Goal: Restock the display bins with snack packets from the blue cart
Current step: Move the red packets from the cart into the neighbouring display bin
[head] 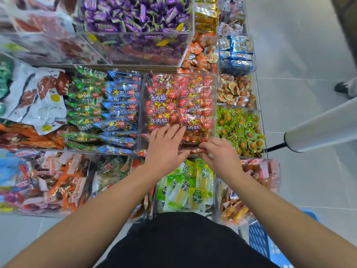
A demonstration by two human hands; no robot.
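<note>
— Grey tiled floor [301,45], clear acrylic display bins [142,113] crammed in tiers; blue cart [270,246] low at right, near the right elbow.

— And the packets?

— Red beef-grain snack packets [181,105] straight ahead, stacked in rows, long axes running left to right across the bin.

— Hands?

— Left hand [166,146] flat, fingers spread, pressing the nearest row. Right hand [220,153] at the bin's front edge, fingers curled, seemingly pinching a red packet [193,150], though blurred. Equally near, both touching the stack.

— Room?

— Tight; bin nearly full.
</note>
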